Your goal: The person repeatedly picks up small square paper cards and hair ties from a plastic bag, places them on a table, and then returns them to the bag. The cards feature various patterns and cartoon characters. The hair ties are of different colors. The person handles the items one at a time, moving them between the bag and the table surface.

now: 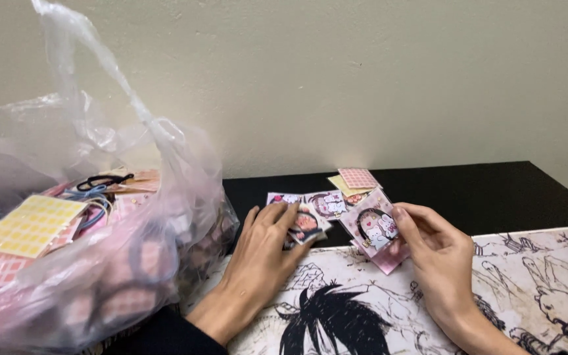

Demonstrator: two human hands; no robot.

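Left hand point(267, 240) flat, fingers spread on picture cards point(310, 213) just right of the bag point(100, 217). Right hand point(438, 253) pinching a fanned stack point(375, 230) of cards, farther right of the bag, over the mat point(527, 276). Likely to slip and scatter: loose fan, light grip. Could snag the bag too, so near.
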